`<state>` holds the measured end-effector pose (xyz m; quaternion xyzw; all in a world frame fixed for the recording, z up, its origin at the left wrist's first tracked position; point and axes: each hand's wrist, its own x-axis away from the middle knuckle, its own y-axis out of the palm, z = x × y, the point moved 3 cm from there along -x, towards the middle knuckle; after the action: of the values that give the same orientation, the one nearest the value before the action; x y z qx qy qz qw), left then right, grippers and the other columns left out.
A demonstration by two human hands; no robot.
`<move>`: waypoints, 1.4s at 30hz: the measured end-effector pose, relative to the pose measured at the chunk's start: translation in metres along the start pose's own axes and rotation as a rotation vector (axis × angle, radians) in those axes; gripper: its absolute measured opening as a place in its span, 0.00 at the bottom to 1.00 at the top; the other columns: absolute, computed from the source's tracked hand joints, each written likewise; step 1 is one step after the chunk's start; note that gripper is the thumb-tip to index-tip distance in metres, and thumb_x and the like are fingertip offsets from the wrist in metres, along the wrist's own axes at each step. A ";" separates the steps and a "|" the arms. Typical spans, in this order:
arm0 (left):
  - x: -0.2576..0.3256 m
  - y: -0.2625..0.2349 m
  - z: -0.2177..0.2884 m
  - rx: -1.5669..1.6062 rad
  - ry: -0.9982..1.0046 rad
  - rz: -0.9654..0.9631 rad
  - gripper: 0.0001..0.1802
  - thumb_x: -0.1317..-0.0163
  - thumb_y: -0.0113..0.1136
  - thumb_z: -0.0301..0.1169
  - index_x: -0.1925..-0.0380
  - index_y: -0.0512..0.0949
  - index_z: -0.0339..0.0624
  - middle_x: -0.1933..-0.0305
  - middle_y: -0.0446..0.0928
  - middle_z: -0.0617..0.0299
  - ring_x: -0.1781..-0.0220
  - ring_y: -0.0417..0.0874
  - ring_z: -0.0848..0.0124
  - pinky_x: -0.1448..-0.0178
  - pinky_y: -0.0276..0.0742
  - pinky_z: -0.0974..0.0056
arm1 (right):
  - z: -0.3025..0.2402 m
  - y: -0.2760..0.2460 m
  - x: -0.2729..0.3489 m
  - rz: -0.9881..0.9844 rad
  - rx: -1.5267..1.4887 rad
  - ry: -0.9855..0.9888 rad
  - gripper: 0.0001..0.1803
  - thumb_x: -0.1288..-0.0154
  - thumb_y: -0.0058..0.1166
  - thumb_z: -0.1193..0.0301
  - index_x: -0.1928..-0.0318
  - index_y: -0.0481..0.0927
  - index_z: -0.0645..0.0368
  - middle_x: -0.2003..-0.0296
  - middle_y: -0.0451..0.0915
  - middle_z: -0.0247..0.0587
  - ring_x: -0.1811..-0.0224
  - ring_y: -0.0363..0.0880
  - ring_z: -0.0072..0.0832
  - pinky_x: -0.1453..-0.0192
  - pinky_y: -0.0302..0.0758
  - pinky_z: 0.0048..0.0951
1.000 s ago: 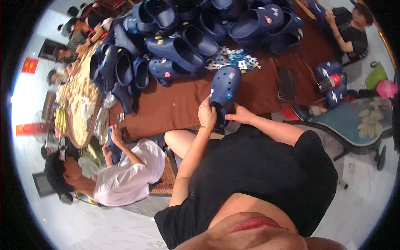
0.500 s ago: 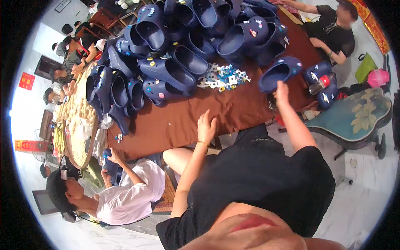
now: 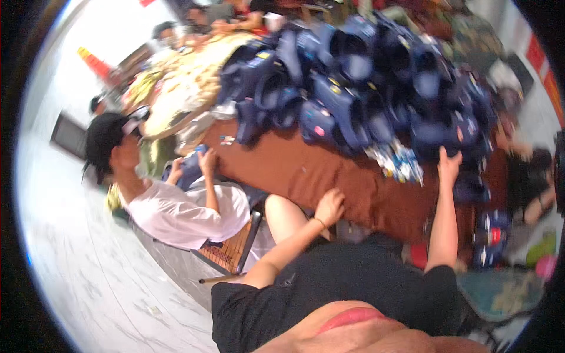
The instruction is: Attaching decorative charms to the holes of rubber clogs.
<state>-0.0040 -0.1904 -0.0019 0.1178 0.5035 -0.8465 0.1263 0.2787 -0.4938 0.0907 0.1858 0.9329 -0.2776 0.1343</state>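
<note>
Currently: my right hand (image 3: 449, 163), fingers spread, reaches the heaped navy clogs (image 3: 376, 88); my left hand (image 3: 329, 207) rests curled on the brown tablecloth (image 3: 294, 170). Risk: nudged pile slides.

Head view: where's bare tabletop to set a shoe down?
Bare brown tabletop runs between the left hand at the near edge and the navy shoe pile. Beyond that the shoes are heaped. Small charms clutter the patch beside the right hand, which reaches the pile.

The person wears a black short-sleeved shirt (image 3: 353, 282) of soft, plain fabric, its sleeves ending above the elbows and leaving both forearms bare. A thin gold-coloured bracelet (image 3: 319, 222) circles the wrist just below the left hand (image 3: 329, 206). The right hand (image 3: 449, 165) wears nothing.
</note>
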 end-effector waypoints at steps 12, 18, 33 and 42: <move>0.015 0.009 -0.012 0.056 -0.045 -0.020 0.22 0.51 0.56 0.32 0.54 0.68 0.38 0.44 0.63 0.48 0.43 0.64 0.54 0.41 0.61 0.56 | -0.070 0.014 -0.023 -0.068 0.320 0.352 0.45 0.48 0.49 0.60 0.39 0.38 0.66 0.53 0.69 0.64 0.52 0.70 0.54 0.48 0.65 0.47; 0.001 -0.023 0.000 0.213 -0.231 0.051 0.21 0.48 0.53 0.33 0.53 0.68 0.40 0.49 0.66 0.50 0.46 0.66 0.54 0.42 0.63 0.58 | -0.109 0.004 0.054 -0.028 -0.047 -0.268 0.34 0.48 0.38 0.74 0.39 0.48 0.66 0.45 0.61 0.64 0.43 0.61 0.51 0.41 0.59 0.39; 0.005 -0.048 -0.018 0.263 -0.387 0.171 0.26 0.56 0.42 0.14 0.53 0.70 0.41 0.54 0.73 0.47 0.51 0.74 0.55 0.47 0.69 0.59 | -0.100 0.055 0.282 -1.258 -0.203 -0.056 0.40 0.46 0.47 0.72 0.36 0.43 0.50 0.77 0.76 0.45 0.72 0.77 0.33 0.64 0.72 0.31; -0.010 -0.077 -0.014 -0.064 -0.186 0.344 0.13 0.53 0.53 0.23 0.64 0.72 0.38 0.67 0.72 0.51 0.60 0.72 0.53 0.54 0.68 0.58 | -0.075 0.072 0.217 -0.801 -0.134 -0.266 0.15 0.48 0.48 0.75 0.57 0.72 0.62 0.60 0.73 0.48 0.62 0.74 0.41 0.57 0.70 0.34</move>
<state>-0.0190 -0.1421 0.0583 0.1195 0.4889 -0.8033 0.3185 0.1035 -0.3361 0.0410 -0.2380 0.9220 -0.2679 0.1468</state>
